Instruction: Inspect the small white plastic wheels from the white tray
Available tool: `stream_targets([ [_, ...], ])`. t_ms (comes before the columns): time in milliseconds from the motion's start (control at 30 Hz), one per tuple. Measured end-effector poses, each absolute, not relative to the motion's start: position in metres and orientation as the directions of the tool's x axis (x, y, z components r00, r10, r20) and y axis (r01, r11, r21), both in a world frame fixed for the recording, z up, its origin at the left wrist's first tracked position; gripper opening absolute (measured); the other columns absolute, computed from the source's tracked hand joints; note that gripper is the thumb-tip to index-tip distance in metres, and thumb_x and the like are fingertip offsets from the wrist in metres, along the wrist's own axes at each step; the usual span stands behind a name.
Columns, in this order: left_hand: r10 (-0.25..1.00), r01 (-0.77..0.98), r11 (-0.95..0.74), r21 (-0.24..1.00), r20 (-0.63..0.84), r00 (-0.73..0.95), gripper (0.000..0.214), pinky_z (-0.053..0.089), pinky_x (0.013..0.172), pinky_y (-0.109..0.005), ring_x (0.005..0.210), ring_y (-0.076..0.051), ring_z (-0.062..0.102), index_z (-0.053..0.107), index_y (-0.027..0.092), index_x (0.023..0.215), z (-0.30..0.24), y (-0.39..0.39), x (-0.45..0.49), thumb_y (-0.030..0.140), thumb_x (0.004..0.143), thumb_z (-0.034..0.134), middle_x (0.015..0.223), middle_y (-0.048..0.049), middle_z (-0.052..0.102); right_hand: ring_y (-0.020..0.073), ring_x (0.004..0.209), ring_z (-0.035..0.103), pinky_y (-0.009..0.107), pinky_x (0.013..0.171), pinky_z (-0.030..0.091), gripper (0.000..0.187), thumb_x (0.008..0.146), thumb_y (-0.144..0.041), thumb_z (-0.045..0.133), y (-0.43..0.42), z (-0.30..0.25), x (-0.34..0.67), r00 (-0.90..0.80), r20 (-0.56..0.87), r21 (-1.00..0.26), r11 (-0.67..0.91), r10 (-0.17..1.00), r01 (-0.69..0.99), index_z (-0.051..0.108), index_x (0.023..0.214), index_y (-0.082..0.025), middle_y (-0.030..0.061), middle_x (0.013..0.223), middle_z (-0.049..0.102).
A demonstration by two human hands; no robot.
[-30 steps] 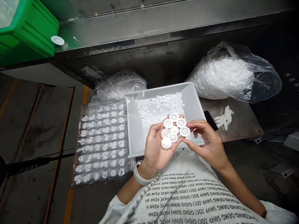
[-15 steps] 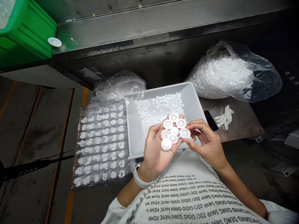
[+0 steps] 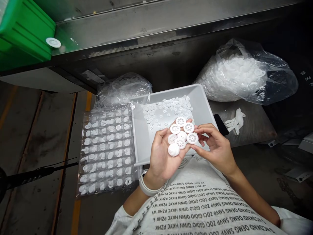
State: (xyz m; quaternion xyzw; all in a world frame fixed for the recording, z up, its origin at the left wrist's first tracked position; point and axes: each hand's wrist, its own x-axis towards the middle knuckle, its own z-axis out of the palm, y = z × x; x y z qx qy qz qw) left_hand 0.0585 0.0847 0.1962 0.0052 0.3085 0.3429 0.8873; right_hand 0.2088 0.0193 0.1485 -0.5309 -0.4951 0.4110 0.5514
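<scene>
My left hand (image 3: 160,156), palm up, cradles several round white plastic pieces; most are spoked discs like small wheels (image 3: 175,129), and one is a smooth domed piece (image 3: 173,149). At the right side of this group, my right hand (image 3: 216,147) pinches one spoked disc (image 3: 192,138) between thumb and fingers. Both hands are over the near edge of a grey plastic tray (image 3: 141,151). Many smaller white round parts (image 3: 172,103) lie scattered inside the tray, mostly toward its far side.
Left of the tray lies a clear blister sheet (image 3: 105,153) with white parts in its pockets. Clear bags of white parts stand behind (image 3: 124,88) and at right (image 3: 234,78). A white glove (image 3: 236,121), a dark phone (image 3: 220,124) and a green crate (image 3: 26,32) are nearby.
The domed piece in my left palm has tilted slightly. Both hands keep nearly the same pose and grip, and the view has shifted a little.
</scene>
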Motion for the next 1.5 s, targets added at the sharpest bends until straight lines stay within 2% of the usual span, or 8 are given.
stream_targets([
  [367, 0.607, -0.599, 0.767, 0.231, -0.564, 0.56, 0.05, 0.045, 0.105, -0.041, 0.129, -0.026, 0.053, 0.046, 0.017, 0.141, 0.197, 0.083, 0.06, 0.03, 0.093, 0.04, 0.139, -0.0114, 0.057, 0.0232, 0.104, 0.054, 0.03, 0.064, 0.045, 0.031, 0.08, -0.017, 0.074, 0.02, 0.144, 0.21, 0.165, 0.117, -0.99, 0.103, 0.979, 0.094, 0.062, 0.107, -0.025, 0.0065, 0.109, 0.054],
  [567, 0.6, -0.591, 0.772, 0.232, -0.572, 0.56, 0.051, 0.043, 0.107, -0.042, 0.131, -0.028, 0.05, 0.044, 0.016, 0.142, 0.198, 0.083, 0.06, 0.03, 0.093, 0.04, 0.142, -0.0116, 0.054, 0.0196, 0.093, 0.054, 0.029, 0.061, 0.045, 0.031, 0.082, -0.02, 0.073, 0.02, 0.144, 0.21, 0.158, 0.14, -0.983, 0.117, 0.977, 0.142, 0.06, 0.109, -0.025, 0.0059, 0.109, 0.053],
  [700, 0.6, -0.593, 0.771, 0.232, -0.577, 0.554, 0.05, 0.042, 0.107, -0.045, 0.129, -0.028, 0.052, 0.044, 0.017, 0.142, 0.199, 0.083, 0.06, 0.03, 0.094, 0.037, 0.139, -0.0115, 0.057, 0.02, 0.093, 0.053, 0.031, 0.064, 0.047, 0.034, 0.083, -0.022, 0.072, 0.02, 0.147, 0.211, 0.173, 0.227, -0.95, 0.179, 0.958, 0.254, 0.057, 0.113, -0.025, 0.0066, 0.11, 0.051],
  [833, 0.616, -0.606, 0.759, 0.24, -0.566, 0.548, 0.049, 0.043, 0.105, -0.044, 0.125, -0.028, 0.056, 0.047, 0.017, 0.14, 0.197, 0.082, 0.062, 0.03, 0.094, 0.038, 0.135, -0.0107, 0.06, 0.0238, 0.103, 0.051, 0.039, 0.081, 0.047, 0.035, 0.082, -0.02, 0.073, 0.018, 0.161, 0.211, 0.137, 0.374, -0.841, 0.273, 0.917, 0.467, 0.058, 0.114, -0.022, 0.0085, 0.11, 0.051],
  [1033, 0.603, -0.593, 0.773, 0.223, -0.547, 0.58, 0.04, 0.046, 0.1, -0.034, 0.116, -0.023, 0.06, 0.062, 0.013, 0.12, 0.194, 0.079, 0.064, 0.027, 0.092, 0.038, 0.12, -0.0088, 0.068, 0.0267, 0.105, 0.049, 0.044, 0.086, 0.043, 0.015, 0.087, -0.013, 0.067, 0.025, 0.185, 0.199, -0.075, 0.443, -0.631, 0.37, 0.893, 0.682, 0.067, 0.102, -0.017, 0.0103, 0.112, 0.057],
  [1233, 0.572, -0.58, 0.794, 0.183, -0.547, 0.612, 0.023, 0.049, 0.092, -0.033, 0.099, -0.021, 0.065, 0.064, 0.015, 0.089, 0.192, 0.076, 0.064, 0.026, 0.088, 0.044, 0.09, -0.0044, 0.069, 0.0285, 0.107, 0.047, 0.048, 0.086, 0.043, 0.015, 0.094, -0.017, 0.059, 0.035, 0.19, 0.189, -0.151, 0.375, -0.572, 0.356, 0.915, 0.738, 0.069, 0.105, -0.019, 0.009, 0.119, 0.057],
  [1367, 0.558, -0.576, 0.803, 0.154, -0.533, 0.636, 0.026, 0.048, 0.093, -0.032, 0.096, -0.019, 0.065, 0.064, 0.015, 0.098, 0.189, 0.075, 0.062, 0.024, 0.087, 0.042, 0.09, -0.0041, 0.068, 0.0291, 0.107, 0.045, 0.048, 0.085, 0.044, 0.02, 0.095, -0.018, 0.058, 0.032, 0.188, 0.189, -0.176, 0.353, -0.572, 0.361, 0.919, 0.737, 0.068, 0.112, -0.021, 0.0097, 0.122, 0.055],
  [1500, 0.567, -0.582, 0.8, 0.148, -0.504, 0.651, 0.039, 0.046, 0.097, -0.034, 0.106, -0.021, 0.063, 0.06, 0.016, 0.119, 0.19, 0.074, 0.062, 0.025, 0.088, 0.038, 0.105, -0.0057, 0.069, 0.0281, 0.108, 0.044, 0.048, 0.088, 0.044, 0.02, 0.094, -0.019, 0.058, 0.029, 0.188, 0.194, -0.179, 0.363, -0.572, 0.371, 0.914, 0.732, 0.068, 0.111, -0.021, 0.0106, 0.121, 0.054],
])
